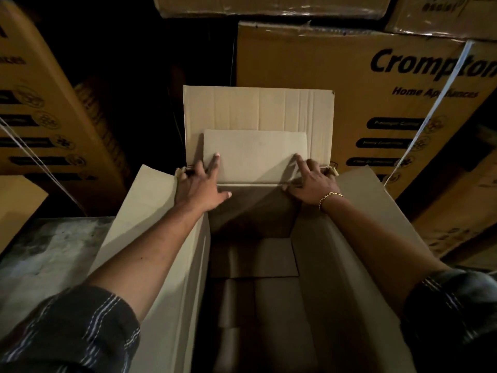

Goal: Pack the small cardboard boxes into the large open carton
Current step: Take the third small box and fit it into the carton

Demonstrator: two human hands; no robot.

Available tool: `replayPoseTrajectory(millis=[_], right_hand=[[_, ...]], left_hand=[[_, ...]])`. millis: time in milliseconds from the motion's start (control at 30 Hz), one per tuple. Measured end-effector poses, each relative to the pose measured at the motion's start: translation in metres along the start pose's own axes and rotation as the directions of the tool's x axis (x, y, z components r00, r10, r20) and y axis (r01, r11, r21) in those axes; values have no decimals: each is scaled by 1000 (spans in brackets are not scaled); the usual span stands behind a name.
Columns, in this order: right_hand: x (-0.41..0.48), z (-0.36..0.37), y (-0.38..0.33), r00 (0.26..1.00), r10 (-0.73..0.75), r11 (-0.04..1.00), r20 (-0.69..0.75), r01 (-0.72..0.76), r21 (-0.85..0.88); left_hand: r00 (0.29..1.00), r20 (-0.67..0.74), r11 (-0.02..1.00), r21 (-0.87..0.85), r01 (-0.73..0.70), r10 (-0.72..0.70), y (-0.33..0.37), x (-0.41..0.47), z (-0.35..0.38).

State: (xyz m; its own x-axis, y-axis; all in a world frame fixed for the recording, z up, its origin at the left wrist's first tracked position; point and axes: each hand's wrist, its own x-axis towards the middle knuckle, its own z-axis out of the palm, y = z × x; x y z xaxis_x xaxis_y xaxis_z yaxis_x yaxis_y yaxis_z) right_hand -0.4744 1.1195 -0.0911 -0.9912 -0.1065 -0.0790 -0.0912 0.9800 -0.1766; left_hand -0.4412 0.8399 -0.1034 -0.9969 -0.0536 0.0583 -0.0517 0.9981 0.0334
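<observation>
The large open carton (349,224) stands below me with its flaps spread left, right and far. At the carton's far end, against the upright far flap (258,109), sits a small cardboard box (255,154) with a pale top. My left hand (199,187) grips its left edge and my right hand (312,184), with a gold bracelet at the wrist, grips its right edge. Deep inside the carton, in shadow, lie more small boxes (254,257), flat on the bottom.
Printed brown appliance cartons (349,84) are stacked close behind and to the right, with white strapping across them. Another tall carton (40,109) leans at the left. A grey stained surface (48,251) lies left of the carton. The light is dim.
</observation>
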Motion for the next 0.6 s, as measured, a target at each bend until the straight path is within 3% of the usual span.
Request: replayPoseTrajectory(millis=[133, 467, 600], right_hand=[[3, 8, 6, 998, -8, 995, -62, 2, -95], [10, 10, 20, 994, -25, 999, -103, 22, -35], [3, 15, 15, 996, -29, 982, -87, 12, -187]], left_hand=[[998, -57, 996, 79, -33, 37, -4, 5, 7], [979, -188, 997, 43, -70, 77, -13, 10, 10], [983, -157, 991, 114, -73, 90, -9, 4, 11]])
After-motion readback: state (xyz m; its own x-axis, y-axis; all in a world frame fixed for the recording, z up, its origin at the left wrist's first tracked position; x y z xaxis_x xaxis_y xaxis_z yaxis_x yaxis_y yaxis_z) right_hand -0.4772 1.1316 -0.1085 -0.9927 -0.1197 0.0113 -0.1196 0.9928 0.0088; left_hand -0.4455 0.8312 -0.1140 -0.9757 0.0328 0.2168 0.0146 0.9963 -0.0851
